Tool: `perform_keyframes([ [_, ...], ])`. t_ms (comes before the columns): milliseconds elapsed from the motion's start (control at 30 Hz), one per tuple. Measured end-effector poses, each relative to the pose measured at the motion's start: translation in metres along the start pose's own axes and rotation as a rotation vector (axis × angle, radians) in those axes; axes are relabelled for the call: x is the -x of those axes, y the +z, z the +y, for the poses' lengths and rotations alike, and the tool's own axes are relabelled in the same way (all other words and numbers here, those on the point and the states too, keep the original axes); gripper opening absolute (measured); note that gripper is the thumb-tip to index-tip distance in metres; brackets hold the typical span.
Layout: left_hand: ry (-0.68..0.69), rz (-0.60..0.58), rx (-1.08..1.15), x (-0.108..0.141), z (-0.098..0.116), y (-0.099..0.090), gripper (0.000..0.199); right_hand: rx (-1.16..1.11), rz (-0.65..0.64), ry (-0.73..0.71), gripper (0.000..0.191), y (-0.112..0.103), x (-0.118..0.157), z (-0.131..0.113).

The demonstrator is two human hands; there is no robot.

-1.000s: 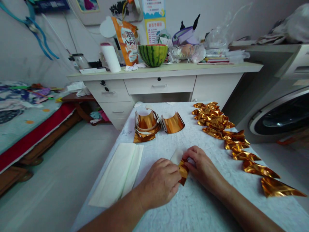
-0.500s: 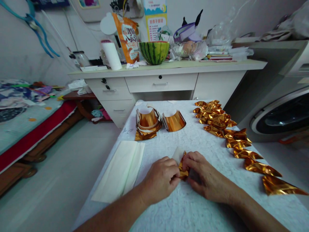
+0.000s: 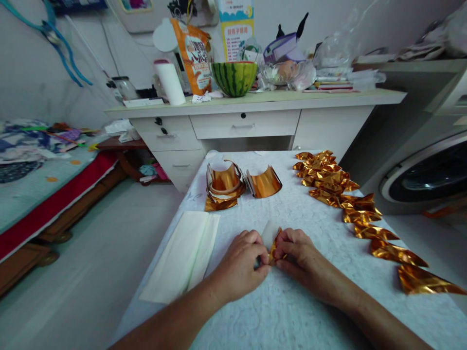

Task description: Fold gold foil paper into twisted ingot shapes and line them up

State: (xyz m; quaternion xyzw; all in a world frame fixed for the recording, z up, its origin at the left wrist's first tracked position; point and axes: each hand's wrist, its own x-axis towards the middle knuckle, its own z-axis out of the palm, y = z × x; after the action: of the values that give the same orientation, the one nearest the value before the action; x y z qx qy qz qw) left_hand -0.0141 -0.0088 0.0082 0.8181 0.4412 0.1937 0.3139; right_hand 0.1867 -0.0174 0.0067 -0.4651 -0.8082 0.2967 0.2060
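Your camera sits on your head, looking forward and down along the table (image 3: 255, 316), with your left hand (image 3: 242, 265) and right hand (image 3: 301, 253) close below it. Its wide view faces the desk (image 3: 244, 124) farther off, catching the bed (image 3: 22, 204) at the left edge and the washer (image 3: 397, 131) at the right.

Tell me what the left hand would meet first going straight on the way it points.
The left hand would first meet the small gold foil piece between the hands, then probably the right hand; exact depth is unclear.
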Motion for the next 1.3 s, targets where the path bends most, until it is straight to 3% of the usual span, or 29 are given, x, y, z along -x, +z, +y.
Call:
perform_keyframes([
  [433,-0.017,0.03,-0.013,0.002,0.006,-0.002,0.012,0.056,0.08,0.08,0.011,0.006,-0.004,-0.006],
  [800,-0.076,0.118,-0.061,0.002,0.005,0.009,0.013,0.077,0.115,0.094,0.012,0.011,-0.004,-0.004],
  [1300,-0.07,0.058,-0.157,0.002,0.009,0.006,0.012,0.135,0.153,0.075,0.014,0.018,-0.007,-0.002],
])
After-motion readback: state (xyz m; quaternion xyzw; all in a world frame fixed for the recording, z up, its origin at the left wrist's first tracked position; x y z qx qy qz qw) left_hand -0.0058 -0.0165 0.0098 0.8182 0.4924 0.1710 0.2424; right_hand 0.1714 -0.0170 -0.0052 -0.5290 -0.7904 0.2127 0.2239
